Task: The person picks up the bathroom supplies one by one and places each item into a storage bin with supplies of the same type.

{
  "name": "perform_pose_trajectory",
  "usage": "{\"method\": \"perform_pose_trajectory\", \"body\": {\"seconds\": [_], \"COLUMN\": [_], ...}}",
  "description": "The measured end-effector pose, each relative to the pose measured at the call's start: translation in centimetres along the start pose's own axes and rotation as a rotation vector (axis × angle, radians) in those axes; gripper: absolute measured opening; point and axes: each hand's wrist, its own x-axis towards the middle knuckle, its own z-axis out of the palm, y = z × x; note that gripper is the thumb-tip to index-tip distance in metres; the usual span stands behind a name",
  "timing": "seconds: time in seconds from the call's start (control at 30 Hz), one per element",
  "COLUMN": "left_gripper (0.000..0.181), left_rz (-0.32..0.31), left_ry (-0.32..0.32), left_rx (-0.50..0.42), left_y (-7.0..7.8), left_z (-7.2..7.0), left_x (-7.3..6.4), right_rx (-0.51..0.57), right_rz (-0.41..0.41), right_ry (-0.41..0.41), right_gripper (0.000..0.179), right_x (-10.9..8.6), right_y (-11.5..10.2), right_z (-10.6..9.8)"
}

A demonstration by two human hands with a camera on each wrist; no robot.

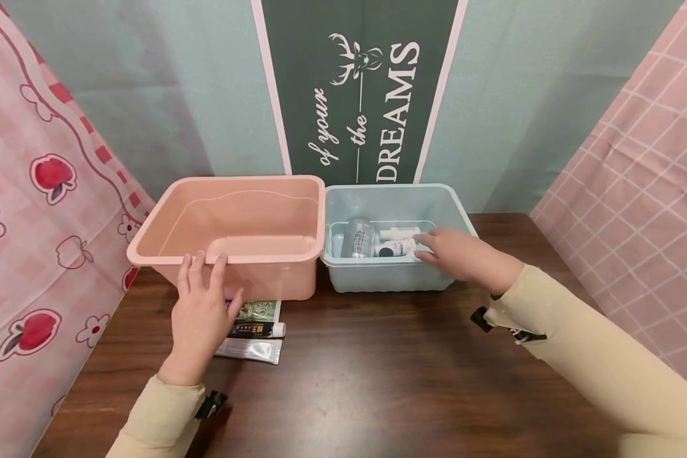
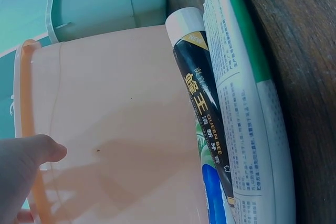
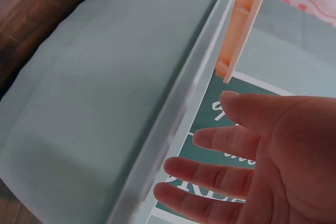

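Note:
My left hand rests at the front rim of a peach plastic bin, fingers fairly straight with their tips on the rim. Its thumb overlaps the bin's outer wall in the left wrist view. Over the right part of a light blue bin is my right hand, its fingers spread and holding nothing. Its fingertips are right beside a white bottle with a dark blue mark. Also inside lie a slim white tube and a clear grey bottle.
In front of the peach bin lie a green packet, a black toothpaste tube and a silver-white tube on the dark wooden table. A green-and-grey cloth hangs behind the bins; patterned pink cloths hang at both sides.

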Motion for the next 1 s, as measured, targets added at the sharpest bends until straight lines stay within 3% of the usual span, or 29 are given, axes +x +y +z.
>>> {"method": "perform_pose_trajectory", "body": {"seconds": [0.4,1.0], "left_gripper": [0.068,0.071], "left_rz": [0.002,0.037], "left_ry": [-0.008,-0.007], "left_rx": [0.006,0.016], "left_y": [0.0,-0.1], "left_z": [-0.1,-0.2], "left_x": [-0.2,0.2], "right_rx": [-0.018,-0.086], "right_rz": [-0.125,-0.086], "right_ry": [0.213,0.481], "right_gripper": [0.037,0.042], "right_x": [-1.9,-2.8], "right_y": [-0.4,-0.4], "right_z": [1.8,5.9]}}
